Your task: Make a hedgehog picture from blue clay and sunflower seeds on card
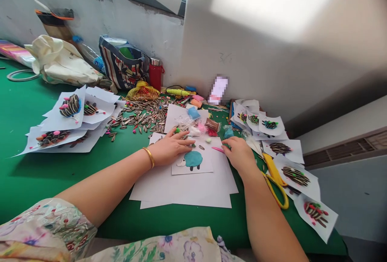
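Note:
A small white card (208, 166) lies on larger white sheets (184, 195), bearing a flat blue clay hedgehog (193, 159) with a white snout and dark feet. My left hand (169, 147) rests at the card's upper left, fingers spread and palm down. On the right, my right hand (240, 154) pinches a slim pink pointed stick (218, 149) by the card's upper right edge. A striped sunflower seed (202, 147) lies on the card above the hedgehog. Just beyond are bags of coloured clay, a brown pack (212, 125) and a blue one (193, 113) among them.
Loose sunflower seeds (148, 115) are heaped at the back. Seed-covered hedgehog cards (71, 107) are stacked at left; more cards (300, 175) line the right edge. Yellow scissors (276, 187) lie beside my right forearm. A red flask (155, 75) and striped bag (121, 62) stand against the wall.

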The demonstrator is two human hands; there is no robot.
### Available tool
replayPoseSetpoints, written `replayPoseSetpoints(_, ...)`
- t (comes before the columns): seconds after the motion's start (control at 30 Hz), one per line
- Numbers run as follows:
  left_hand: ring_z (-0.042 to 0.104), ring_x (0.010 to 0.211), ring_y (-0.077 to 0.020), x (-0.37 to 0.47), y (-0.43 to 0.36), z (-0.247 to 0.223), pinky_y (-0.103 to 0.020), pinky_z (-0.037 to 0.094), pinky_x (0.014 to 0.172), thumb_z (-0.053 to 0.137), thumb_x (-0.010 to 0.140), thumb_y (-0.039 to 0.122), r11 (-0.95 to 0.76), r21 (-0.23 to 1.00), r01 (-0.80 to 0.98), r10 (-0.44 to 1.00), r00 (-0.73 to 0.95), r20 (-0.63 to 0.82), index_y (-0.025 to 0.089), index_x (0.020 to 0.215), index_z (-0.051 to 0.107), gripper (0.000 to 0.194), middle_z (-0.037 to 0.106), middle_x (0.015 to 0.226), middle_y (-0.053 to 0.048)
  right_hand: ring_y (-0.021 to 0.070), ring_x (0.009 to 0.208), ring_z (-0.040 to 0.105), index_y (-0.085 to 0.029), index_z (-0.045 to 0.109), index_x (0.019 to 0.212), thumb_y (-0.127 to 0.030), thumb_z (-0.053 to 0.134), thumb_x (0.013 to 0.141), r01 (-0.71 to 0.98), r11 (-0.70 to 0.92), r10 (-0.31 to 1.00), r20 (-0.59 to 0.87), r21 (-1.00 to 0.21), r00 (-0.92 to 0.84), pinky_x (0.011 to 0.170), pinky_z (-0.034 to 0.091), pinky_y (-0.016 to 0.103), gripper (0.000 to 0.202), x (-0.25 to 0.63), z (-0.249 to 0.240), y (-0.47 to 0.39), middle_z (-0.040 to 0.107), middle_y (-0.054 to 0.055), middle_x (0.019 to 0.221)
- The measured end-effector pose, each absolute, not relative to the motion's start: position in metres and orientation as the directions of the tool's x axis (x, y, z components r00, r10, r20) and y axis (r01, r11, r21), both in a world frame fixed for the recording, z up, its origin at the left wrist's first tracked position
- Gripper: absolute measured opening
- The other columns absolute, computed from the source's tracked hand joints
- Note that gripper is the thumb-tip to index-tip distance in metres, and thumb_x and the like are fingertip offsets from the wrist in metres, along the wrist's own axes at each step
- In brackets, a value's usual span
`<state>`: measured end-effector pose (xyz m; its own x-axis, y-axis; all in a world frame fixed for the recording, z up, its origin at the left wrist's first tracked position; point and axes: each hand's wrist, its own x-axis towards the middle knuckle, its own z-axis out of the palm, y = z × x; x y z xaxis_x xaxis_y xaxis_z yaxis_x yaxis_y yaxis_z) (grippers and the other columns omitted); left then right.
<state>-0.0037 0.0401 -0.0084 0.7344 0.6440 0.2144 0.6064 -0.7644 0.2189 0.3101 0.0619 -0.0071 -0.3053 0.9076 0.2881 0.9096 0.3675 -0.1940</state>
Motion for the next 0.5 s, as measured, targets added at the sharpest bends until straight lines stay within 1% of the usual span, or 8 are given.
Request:
replayPoseSetpoints(0.1, 0.025, 0.149, -0.0271, -0.004, 0.039, -0.007, -0.056, 0.012, 0.12, 0.048, 0.093, 0.012, -0.767, 0.219, 0.603, 0.641, 0.739, 0.208, 0.038, 0.127, 0.064, 0.045, 0.053, 0.147, 0.002, 0.0265, 0.089, 0.058, -0.024, 0.075, 0.087, -0.027, 0.065, 0.086, 0.914, 0.397, 0.897, 0.246, -0.085, -0.367, 0.075, 0.043, 0.038, 0.011, 0.315, -0.011, 0.056, 0.07, 0.009, 0.095)
replayPoseSetpoints(0.2, 0.025, 0.149, -0.0278, -0.005, 0.038, -0.008, -0.058, 0.014, 0.119, 0.048, 0.098, 0.022, -0.749, 0.223, 0.623, 0.662, 0.715, 0.226, 0.039, 0.123, 0.066, 0.035, 0.053, 0.146, 0.001, 0.0256, 0.085, 0.057, -0.022, 0.072, 0.075, -0.021, 0.062, 0.086, 0.923, 0.386, 0.887, 0.274, 0.007, -0.373, 0.071, 0.04, 0.036, 0.015, 0.304, -0.014, 0.052, 0.069, 0.011, 0.089)
replayPoseSetpoints(0.27, 0.024, 0.149, -0.0298, -0.005, 0.038, -0.01, -0.062, 0.014, 0.117, 0.049, 0.099, 0.029, -0.725, 0.206, 0.658, 0.689, 0.687, 0.229, 0.039, 0.12, 0.067, 0.029, 0.05, 0.148, 0.0, 0.0255, 0.084, 0.058, -0.02, 0.069, 0.072, -0.017, 0.058, 0.086, 0.928, 0.371, 0.886, 0.291, 0.022, -0.362, 0.07, 0.039, 0.035, 0.018, 0.295, -0.012, 0.051, 0.068, 0.012, 0.086)
replayPoseSetpoints(0.3, 0.023, 0.149, -0.0311, -0.005, 0.038, -0.011, -0.064, 0.013, 0.117, 0.051, 0.098, 0.032, -0.711, 0.194, 0.676, 0.702, 0.674, 0.227, 0.039, 0.119, 0.067, 0.027, 0.048, 0.15, 0.0, 0.0253, 0.083, 0.058, -0.02, 0.068, 0.072, -0.017, 0.057, 0.086, 0.93, 0.368, 0.887, 0.299, 0.003, -0.352, 0.069, 0.039, 0.035, 0.018, 0.292, -0.01, 0.05, 0.068, 0.012, 0.085)
replayPoseSetpoints(0.33, 0.023, 0.149, -0.0322, -0.005, 0.038, -0.012, -0.066, 0.012, 0.116, 0.052, 0.098, 0.033, -0.7, 0.181, 0.691, 0.713, 0.664, 0.223, 0.039, 0.119, 0.066, 0.027, 0.046, 0.151, -0.001, 0.0248, 0.082, 0.059, -0.02, 0.068, 0.073, -0.017, 0.056, 0.086, 0.931, 0.361, 0.892, 0.307, -0.042, -0.332, 0.068, 0.038, 0.034, 0.018, 0.29, -0.008, 0.048, 0.068, 0.012, 0.083)
replayPoseSetpoints(0.4, 0.023, 0.148, -0.0337, -0.004, 0.036, -0.014, -0.069, 0.011, 0.114, 0.054, 0.097, 0.035, -0.683, 0.159, 0.713, 0.729, 0.649, 0.219, 0.038, 0.12, 0.065, 0.026, 0.043, 0.153, -0.003, 0.0221, 0.075, 0.059, -0.021, 0.068, 0.081, -0.019, 0.054, 0.086, 0.918, 0.325, 0.92, 0.301, -0.226, -0.252, 0.065, 0.039, 0.032, 0.015, 0.285, -0.002, 0.042, 0.068, 0.008, 0.079)
replayPoseSetpoints(0.47, 0.023, 0.148, -0.0341, -0.001, 0.034, -0.015, -0.071, 0.011, 0.114, 0.055, 0.096, 0.034, -0.666, 0.142, 0.733, 0.742, 0.631, 0.227, 0.035, 0.119, 0.065, 0.026, 0.043, 0.153, -0.005, 0.0185, 0.065, 0.058, -0.024, 0.066, 0.097, -0.024, 0.053, 0.086, 0.828, 0.243, 0.964, 0.224, -0.504, -0.147, 0.06, 0.04, 0.03, 0.017, 0.279, 0.003, 0.031, 0.067, 0.002, 0.075)
replayPoseSetpoints(0.5, 0.024, 0.148, -0.0341, 0.0, 0.033, -0.015, -0.071, 0.011, 0.114, 0.055, 0.096, 0.034, -0.655, 0.133, 0.744, 0.75, 0.619, 0.232, 0.034, 0.118, 0.065, 0.025, 0.043, 0.153, -0.005, 0.0172, 0.062, 0.058, -0.025, 0.064, 0.103, -0.026, 0.054, 0.085, 0.737, 0.218, 0.975, 0.17, -0.64, -0.142, 0.059, 0.041, 0.029, 0.021, 0.274, 0.004, 0.023, 0.066, 0.0, 0.073)
